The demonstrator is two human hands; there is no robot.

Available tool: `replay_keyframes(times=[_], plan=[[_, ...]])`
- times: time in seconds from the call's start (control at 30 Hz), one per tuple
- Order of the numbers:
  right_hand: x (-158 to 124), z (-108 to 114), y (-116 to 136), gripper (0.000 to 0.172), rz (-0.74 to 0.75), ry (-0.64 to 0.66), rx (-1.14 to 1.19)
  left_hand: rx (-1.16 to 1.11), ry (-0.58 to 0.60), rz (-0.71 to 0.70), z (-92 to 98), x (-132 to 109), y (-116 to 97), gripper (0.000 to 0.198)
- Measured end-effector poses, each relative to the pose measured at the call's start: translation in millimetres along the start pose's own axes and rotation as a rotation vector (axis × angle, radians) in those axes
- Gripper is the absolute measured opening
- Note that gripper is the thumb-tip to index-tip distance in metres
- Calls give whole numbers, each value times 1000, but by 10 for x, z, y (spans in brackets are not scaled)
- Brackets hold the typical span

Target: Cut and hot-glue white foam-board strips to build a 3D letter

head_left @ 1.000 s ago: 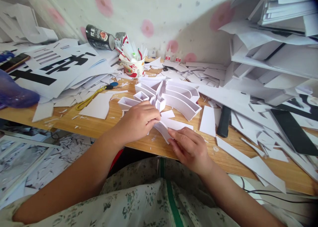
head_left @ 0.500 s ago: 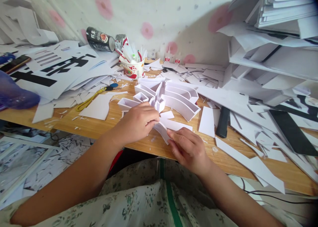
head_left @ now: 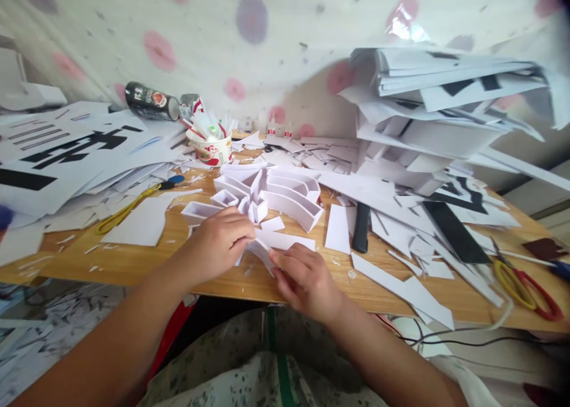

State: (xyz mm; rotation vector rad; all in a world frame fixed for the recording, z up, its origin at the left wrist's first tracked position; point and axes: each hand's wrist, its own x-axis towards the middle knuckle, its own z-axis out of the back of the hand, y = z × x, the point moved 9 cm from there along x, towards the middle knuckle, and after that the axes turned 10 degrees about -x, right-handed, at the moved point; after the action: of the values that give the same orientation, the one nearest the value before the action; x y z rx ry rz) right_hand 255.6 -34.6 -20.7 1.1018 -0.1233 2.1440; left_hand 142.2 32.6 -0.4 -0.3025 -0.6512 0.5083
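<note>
Between my two hands a curved white strip (head_left: 259, 254), which looks like foam board or card, hangs above the table's front edge. My left hand (head_left: 221, 240) pinches its far left end, knuckles up. At the near right end, my right hand (head_left: 305, 276) grips it between thumb and fingers. Just beyond my hands stands a white hollow form (head_left: 291, 199) built of upright curved and straight walls. A flat white strip (head_left: 289, 240) lies between this form and my right hand, with a small white scrap (head_left: 272, 223) behind it.
Yellow-handled scissors (head_left: 127, 210) lie at left, and red-and-yellow scissors (head_left: 528, 288) at far right. A paper tub (head_left: 209, 148) of scraps and a toppled black can (head_left: 152, 102) stand behind. A black-handled tool (head_left: 361, 229) and a tall paper stack (head_left: 445, 74) are at right.
The camera view has swung right and tilted up, bringing the red-and-yellow scissors into view. Both hands keep their hold on the curved strip, with little change in their pose.
</note>
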Motion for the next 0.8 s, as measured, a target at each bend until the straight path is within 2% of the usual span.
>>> replay_keyframes(times=[0.3, 0.5, 0.57, 0.7, 0.8], plan=[[-1, -13, -20, 25, 9, -41, -46, -1, -1, 13, -15, -37, 133, 17], [-2, 9, -8, 24, 1, -32, -33, 32, -23, -19, 32, -31, 48, 15], [-4, 15, -10, 25, -11, -19, -31, 75, -88, -32, 121, -75, -55, 16], [-22, 111, -31, 37, -44, -57, -20, 217, -337, -9, 340, -303, -304, 17], [-83, 358, -46, 47, -82, -141, 22, 296, -392, 31, 290, -479, -451, 18]])
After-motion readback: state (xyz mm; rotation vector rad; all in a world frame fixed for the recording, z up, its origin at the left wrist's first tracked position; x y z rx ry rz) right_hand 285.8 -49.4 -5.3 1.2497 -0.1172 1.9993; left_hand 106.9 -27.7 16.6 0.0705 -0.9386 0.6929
